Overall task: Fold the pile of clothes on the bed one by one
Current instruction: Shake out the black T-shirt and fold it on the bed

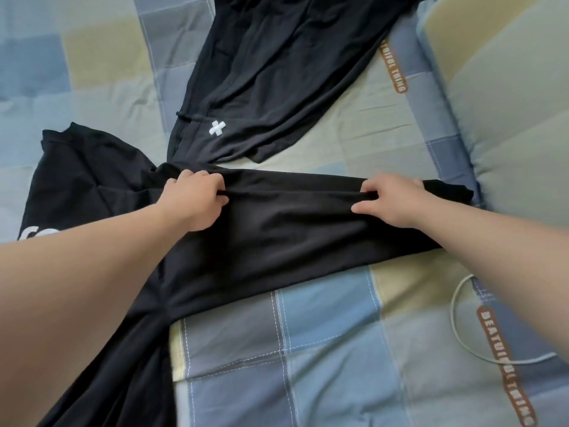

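Observation:
A black garment (292, 229) lies stretched across the middle of the bed, with more of its cloth trailing to the lower left. My left hand (192, 204) pinches a ridge of its fabric near the left end. My right hand (397, 201) grips the same ridge near the right end. Under my left forearm lies a black shirt with white lettering (77, 180). Behind it, a black pair of trousers with a white cross mark (261, 87) lies spread toward the top of the view.
The bed has a checked blue, grey and yellow sheet (308, 349) with brown text labels. A pillow in the same pattern (508, 103) sits at the right. A thin white cable (458, 318) curves over the sheet at the lower right.

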A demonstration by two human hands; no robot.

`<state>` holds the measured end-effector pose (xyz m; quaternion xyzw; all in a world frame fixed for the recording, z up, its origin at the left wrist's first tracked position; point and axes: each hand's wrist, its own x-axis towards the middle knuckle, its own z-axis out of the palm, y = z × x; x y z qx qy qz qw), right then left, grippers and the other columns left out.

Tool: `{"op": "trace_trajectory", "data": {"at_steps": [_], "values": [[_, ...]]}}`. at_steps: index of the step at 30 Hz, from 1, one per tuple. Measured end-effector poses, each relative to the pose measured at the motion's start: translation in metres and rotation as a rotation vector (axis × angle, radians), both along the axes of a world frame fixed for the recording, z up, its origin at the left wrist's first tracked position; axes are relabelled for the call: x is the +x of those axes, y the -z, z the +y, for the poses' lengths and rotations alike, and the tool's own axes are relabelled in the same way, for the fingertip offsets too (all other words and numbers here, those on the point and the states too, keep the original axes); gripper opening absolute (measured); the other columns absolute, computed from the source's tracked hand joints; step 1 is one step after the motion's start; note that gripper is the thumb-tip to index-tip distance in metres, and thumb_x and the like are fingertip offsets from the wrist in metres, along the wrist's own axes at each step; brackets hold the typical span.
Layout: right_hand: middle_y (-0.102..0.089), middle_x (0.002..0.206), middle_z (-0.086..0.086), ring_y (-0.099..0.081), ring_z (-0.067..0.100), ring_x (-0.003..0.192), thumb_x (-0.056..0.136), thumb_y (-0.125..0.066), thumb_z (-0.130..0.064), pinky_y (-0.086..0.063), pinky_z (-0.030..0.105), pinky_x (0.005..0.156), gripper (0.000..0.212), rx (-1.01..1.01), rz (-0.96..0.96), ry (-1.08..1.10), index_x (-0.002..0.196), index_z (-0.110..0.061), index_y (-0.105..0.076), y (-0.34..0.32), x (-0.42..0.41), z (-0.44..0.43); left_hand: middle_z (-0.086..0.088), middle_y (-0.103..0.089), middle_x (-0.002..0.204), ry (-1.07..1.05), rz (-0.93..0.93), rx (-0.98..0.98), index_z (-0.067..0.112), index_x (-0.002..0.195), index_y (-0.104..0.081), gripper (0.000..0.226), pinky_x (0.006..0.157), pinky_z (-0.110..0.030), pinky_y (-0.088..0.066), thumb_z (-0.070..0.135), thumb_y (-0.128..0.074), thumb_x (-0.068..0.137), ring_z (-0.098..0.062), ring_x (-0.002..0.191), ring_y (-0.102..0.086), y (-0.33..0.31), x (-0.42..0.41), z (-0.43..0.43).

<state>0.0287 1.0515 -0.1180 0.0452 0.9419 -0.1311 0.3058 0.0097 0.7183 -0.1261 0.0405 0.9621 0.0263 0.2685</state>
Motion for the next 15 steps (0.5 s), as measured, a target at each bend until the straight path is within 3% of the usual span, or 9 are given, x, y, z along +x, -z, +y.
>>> {"op": "trace_trajectory", "data": {"at_steps": [4, 9, 15], "values": [[-0.061, 0.095, 0.001, -0.058, 0.033, 0.103, 0.093, -0.066, -0.04, -0.044, 0.047, 0.097, 0.02, -0.092, 0.251, 0.276, 0.084, -0.026, -0.055, -0.001, 0.0, 0.016, -0.006, -0.061, 0.091, -0.115, 0.28, 0.259, 0.02, 0.103, -0.05, 0.01, 0.083, -0.041, -0.033, 0.03, -0.047, 0.104, -0.037, 0.1, -0.055, -0.005, 0.0, 0.011], [-0.067, 0.109, 0.004, -0.057, 0.034, 0.114, 0.099, -0.058, -0.034, -0.038, 0.046, 0.103, 0.012, 0.021, 0.202, 0.275, 0.098, -0.024, -0.064, 0.009, -0.005, 0.018, -0.001, -0.067, 0.108, -0.086, 0.198, 0.222, 0.023, 0.105, -0.054, 0.013, 0.095, -0.045, -0.032, 0.033, -0.046, 0.104, -0.033, 0.107, -0.054, 0.005, -0.014, 0.025], [-0.066, 0.113, 0.012, -0.055, 0.035, 0.113, 0.102, -0.054, -0.033, -0.03, 0.042, 0.101, 0.016, 0.262, 0.218, 0.325, 0.101, -0.02, -0.064, 0.011, -0.009, 0.015, 0.01, -0.068, 0.112, -0.113, 0.3, 0.311, 0.029, 0.108, -0.06, 0.014, 0.099, -0.043, -0.03, 0.038, -0.05, 0.102, -0.026, 0.119, -0.051, 0.012, -0.014, 0.019]]}}
